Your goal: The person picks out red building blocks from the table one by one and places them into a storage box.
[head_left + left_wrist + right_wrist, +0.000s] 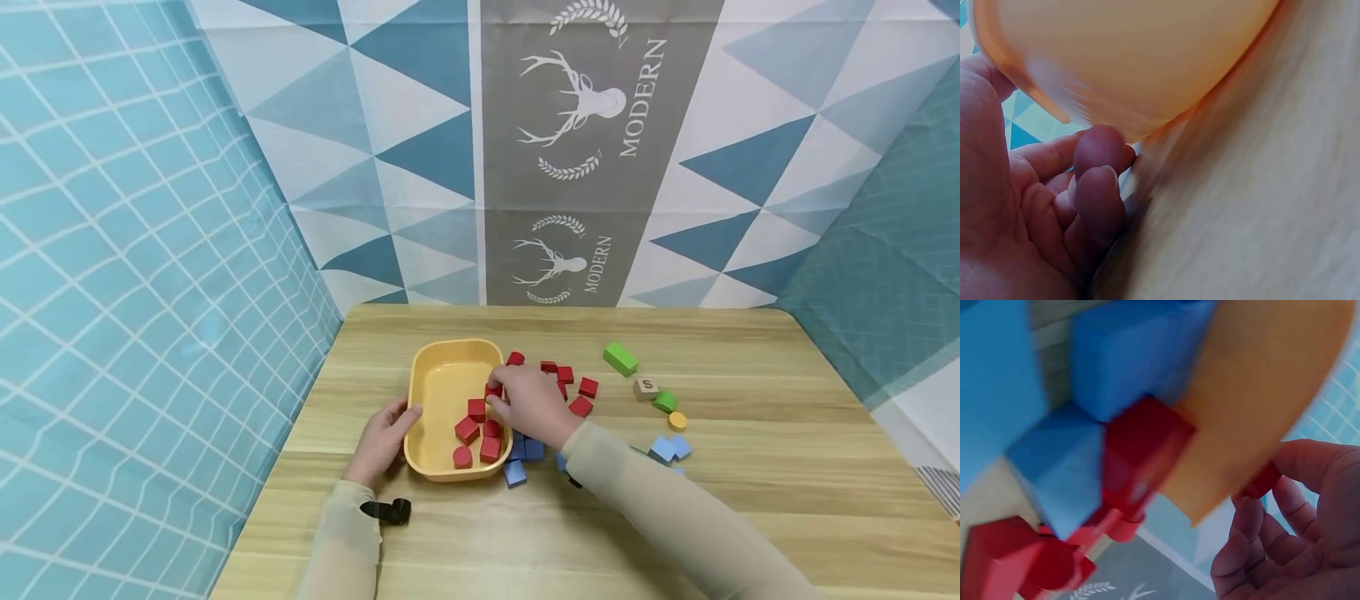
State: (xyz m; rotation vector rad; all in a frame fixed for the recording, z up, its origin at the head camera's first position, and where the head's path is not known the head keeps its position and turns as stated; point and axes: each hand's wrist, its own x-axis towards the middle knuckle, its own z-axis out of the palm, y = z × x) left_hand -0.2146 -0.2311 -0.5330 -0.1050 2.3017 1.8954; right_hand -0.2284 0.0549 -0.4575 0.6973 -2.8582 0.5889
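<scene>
Red cubes (pixel 467 431) in smooth tray (pixel 437 392)

Out right, a green block (pixel 621 359) lies farthest; nearer come a lettered wooden block (pixel 646 389), a rounded green piece (pixel 664 402), a yellow disc (pixel 677 422); deer-print cloth (pixel 501 167) hangs far, gridded cloth (pixel 135 250) left.

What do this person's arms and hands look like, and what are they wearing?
The left hand and right hand are ungloved. The left sleeve and right sleeve are long, pale beige and unpatterned. A black wrist strap with a stubby, rounded black piece sits at the left cuff.
</scene>
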